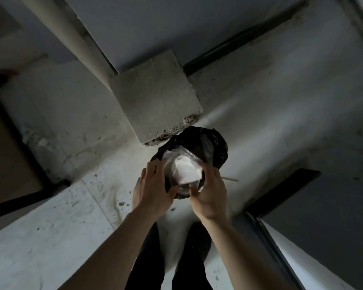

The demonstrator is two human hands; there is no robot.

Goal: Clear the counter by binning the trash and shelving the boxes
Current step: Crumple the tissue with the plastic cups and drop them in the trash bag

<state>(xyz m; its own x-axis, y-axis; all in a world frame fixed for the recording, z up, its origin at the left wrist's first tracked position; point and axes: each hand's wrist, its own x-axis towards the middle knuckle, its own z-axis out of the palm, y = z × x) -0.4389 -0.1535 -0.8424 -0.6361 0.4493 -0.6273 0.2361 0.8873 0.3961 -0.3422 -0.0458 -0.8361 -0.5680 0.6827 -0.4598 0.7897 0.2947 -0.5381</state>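
Observation:
A black bin bag (215,143) stands open on the concrete floor below me, at the foot of a concrete block. White crumpled trash in clear plastic (186,169) sits in its mouth. My left hand (153,189) grips the bag's near left rim. On the right side, my right hand (210,195) holds the white trash at the bag's opening, fingers curled around its lower edge. A thin wooden stick (231,179) pokes out to the right behind my right hand.
A square concrete block (155,97) with a pale pipe (71,36) rising from it stands just behind the bag. Dark door frames lie at left (19,126) and right (281,191). My dark trouser legs (168,258) are below. The floor is dusty concrete.

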